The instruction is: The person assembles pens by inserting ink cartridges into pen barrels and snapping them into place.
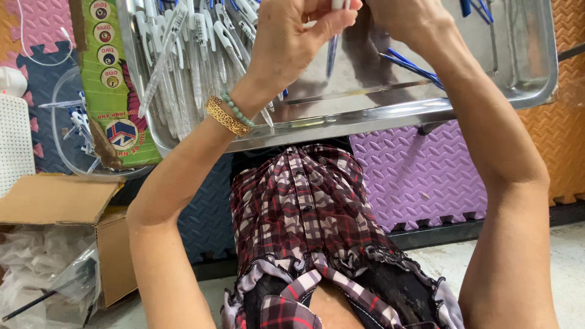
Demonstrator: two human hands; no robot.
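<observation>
Foam mat floor (426,176), purple, orange and dark tiles, carries a big steel tray (390,109). Heap of clear pen barrels (189,55) fills the tray's left end; a few loose blue refills (414,67) lie toward its right end. Cardboard box (67,207) with plastic bags sits at lower left. Left hand (292,42), bracelets at the wrist, is pinched on a white pen part (337,3), long axis roughly up-down, at the frame's top edge. Right hand (408,21) meets it from the right, grip cropped, can't tell. Both equally near.
</observation>
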